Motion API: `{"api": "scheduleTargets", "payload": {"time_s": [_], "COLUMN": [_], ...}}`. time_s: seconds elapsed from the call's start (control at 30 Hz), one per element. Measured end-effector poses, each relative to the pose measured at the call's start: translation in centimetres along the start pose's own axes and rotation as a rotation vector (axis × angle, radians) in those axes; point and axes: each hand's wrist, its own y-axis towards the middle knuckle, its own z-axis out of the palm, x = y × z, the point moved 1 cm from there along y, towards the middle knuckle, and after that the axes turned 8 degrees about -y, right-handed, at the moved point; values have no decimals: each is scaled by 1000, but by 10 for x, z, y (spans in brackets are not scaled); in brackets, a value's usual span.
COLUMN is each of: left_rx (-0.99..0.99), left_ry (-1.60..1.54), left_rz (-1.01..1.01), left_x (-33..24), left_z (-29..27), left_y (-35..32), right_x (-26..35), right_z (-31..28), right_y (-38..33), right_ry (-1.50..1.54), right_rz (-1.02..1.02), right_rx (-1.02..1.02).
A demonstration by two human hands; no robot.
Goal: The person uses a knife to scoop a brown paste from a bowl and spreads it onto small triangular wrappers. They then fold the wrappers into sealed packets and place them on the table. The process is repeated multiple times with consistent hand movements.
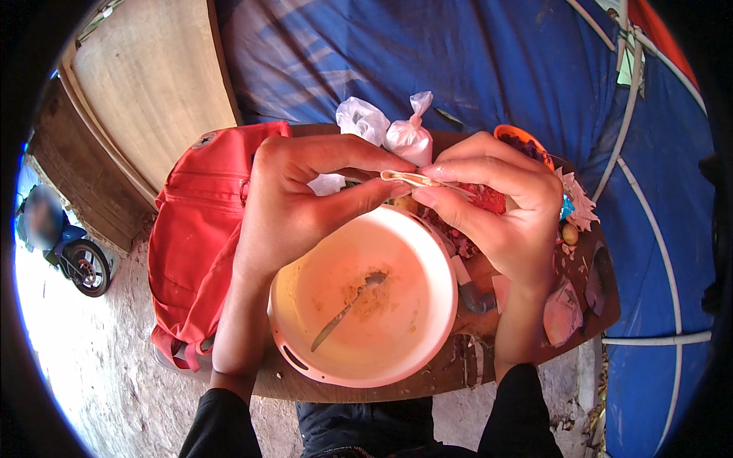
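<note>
Between my two hands, above the far rim of a basin, is a small folded dough wrapper [412, 179], thin and pale. My left hand [305, 191] pinches its left end with thumb and index finger. At the other end, the thumb and fingers of my right hand [500, 200] are closed on it. The fold gapes slightly toward me, and the fingertips hide part of it. Below sits the wide white basin [439, 305], with a metal spoon [347, 309] lying in it among smears of brownish, crumbly food.
A red backpack [202, 237] lies at the table's left. Behind my hands stand a tied plastic bag [410, 136] and a white bag [361, 120]. An orange bowl [525, 137] holds dark purple pieces. Peelings and wrappers litter the right side. A blue tarp [473, 61] hangs behind.
</note>
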Motion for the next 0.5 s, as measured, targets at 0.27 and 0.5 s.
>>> {"api": "scheduleTargets", "payload": {"time_s": [0.27,0.5], "left_rx": [6,-54], "left_ry": [-73,-187], "left_rz": [-39,-81], "left_x": [1,-2], "left_z": [2,5], "left_y": [0,-1], "right_x": [-1,1], "right_z": [-1,2], "right_y": [-1,-2], "right_ry": [16,46], "right_rz": [-9,24], "right_rx": [-8,-38]}}
